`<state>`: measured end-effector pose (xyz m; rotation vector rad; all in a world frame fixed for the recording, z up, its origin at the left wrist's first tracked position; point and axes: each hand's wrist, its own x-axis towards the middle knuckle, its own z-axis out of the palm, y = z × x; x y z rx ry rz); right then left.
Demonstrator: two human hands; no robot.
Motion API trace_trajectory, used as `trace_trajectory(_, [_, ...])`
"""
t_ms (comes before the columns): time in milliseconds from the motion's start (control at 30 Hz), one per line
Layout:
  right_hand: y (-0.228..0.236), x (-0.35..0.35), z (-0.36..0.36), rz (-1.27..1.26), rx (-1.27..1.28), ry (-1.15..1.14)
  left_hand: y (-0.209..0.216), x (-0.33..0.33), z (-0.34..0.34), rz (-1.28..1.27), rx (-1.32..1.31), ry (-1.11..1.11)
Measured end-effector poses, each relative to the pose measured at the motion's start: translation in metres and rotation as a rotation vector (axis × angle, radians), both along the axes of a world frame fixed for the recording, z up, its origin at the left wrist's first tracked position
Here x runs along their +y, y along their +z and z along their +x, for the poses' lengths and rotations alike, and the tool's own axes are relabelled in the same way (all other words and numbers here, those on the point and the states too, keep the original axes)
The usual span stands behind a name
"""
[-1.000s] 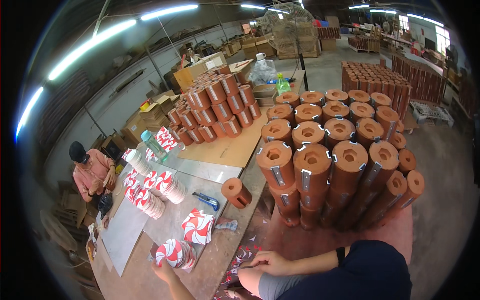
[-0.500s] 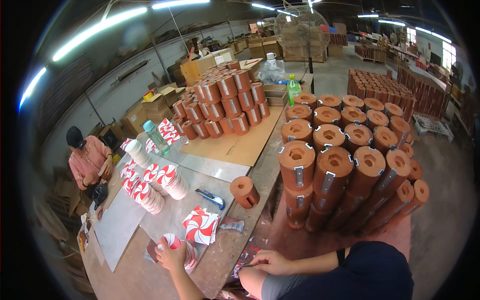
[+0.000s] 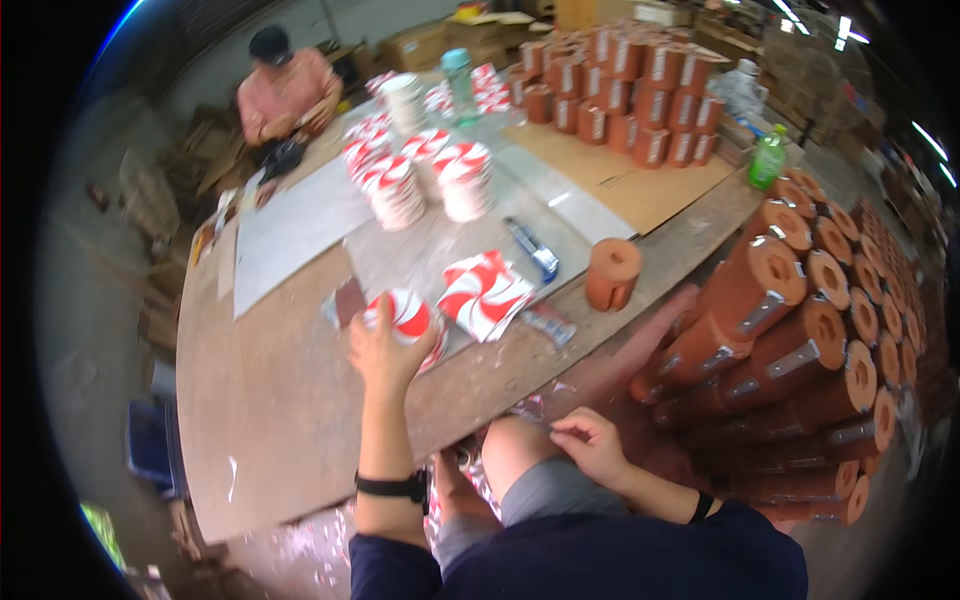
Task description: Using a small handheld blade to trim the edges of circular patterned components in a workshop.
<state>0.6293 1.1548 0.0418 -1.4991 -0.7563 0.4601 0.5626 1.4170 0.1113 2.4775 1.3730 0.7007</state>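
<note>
Red-and-white swirl-patterned disc stack (image 3: 412,322) shows more top face beside the left hand's fingers (image 3: 384,318) than before; handling apparently continues; grip indeterminable.

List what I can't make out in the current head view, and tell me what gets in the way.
Head view:
- Near left side of the stack of red-and-white discs: covered by the left hand, its grip unclear.
- Anything between the right hand's fingertips: too small, blurred.
- Anything the co-worker holds: too small, blurred.
- Far side of the brown cylinder pile: hidden behind nearer cylinders.
</note>
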Motion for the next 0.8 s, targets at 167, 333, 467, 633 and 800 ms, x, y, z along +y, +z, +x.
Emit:
trace_trajectory(167, [-0.001, 0.001, -0.007, -0.016, 0.052, 0.032, -0.014, 0.000, -0.004, 0.105, -0.033, 0.041])
trace_trajectory(333, [-0.006, 0.000, -0.008, 0.060, 0.115, -0.001, -0.008, 0.009, -0.001, 0.053, -0.065, -0.004])
trace_trajectory(467, [-0.007, -0.003, -0.005, 0.031, 0.085, -0.009, -0.003, 0.000, -0.004, -0.052, 0.031, -0.028])
trace_trajectory(633, [-0.006, -0.006, -0.003, 0.024, 0.094, 0.027, 0.003, -0.007, 0.002, 0.108, 0.074, 0.057])
trace_trajectory(800, [-0.009, -0.012, 0.000, 0.014, 0.107, -0.004, -0.004, -0.044, 0.023, 0.511, -0.322, -0.264])
